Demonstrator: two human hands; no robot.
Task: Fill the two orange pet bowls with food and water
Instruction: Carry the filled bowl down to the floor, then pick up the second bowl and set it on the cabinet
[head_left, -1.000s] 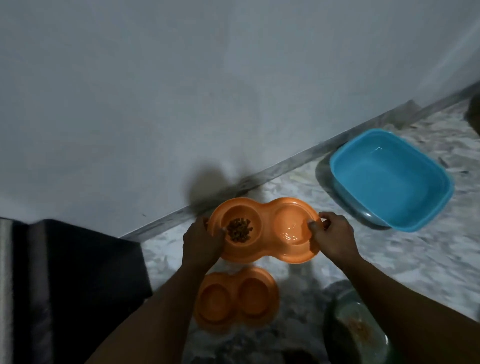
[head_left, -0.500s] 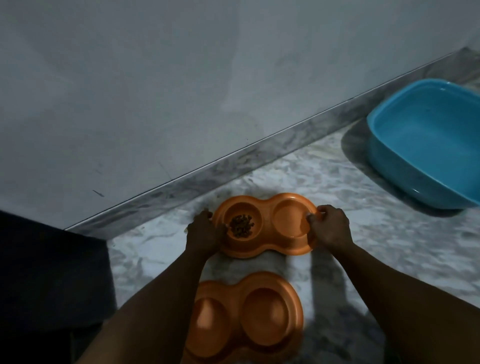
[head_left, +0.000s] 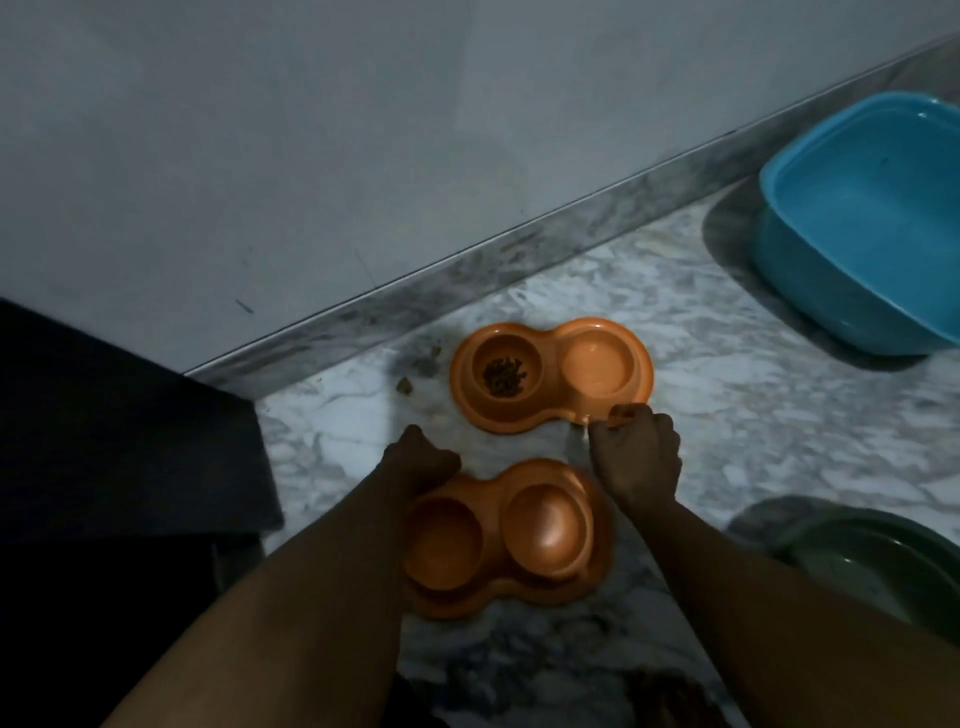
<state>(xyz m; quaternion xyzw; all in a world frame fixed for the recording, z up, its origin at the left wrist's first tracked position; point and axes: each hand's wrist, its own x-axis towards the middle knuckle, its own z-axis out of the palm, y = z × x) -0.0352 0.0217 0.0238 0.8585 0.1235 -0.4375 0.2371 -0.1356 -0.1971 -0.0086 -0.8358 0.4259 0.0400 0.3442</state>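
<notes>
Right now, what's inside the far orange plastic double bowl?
The far orange plastic double bowl has dark kibble in its left cup; the right cup looks glossy, water uncertain. The right hand covers part of the near rim.

My left forearm (head_left: 311, 597) and right forearm (head_left: 753, 597) come in bare from the lower edge, one along each side of the near orange bowl (head_left: 519, 603). My left hand (head_left: 421, 460) sits at that bowl's far left rim, knuckles up and fingers curled under. I cannot tell whether they grip the rim. My right hand (head_left: 636, 457) is just beyond the bowl's far right corner, back upward and fingers curled in. Whether it pinches anything I cannot make out. Both wrists look straight.
</notes>
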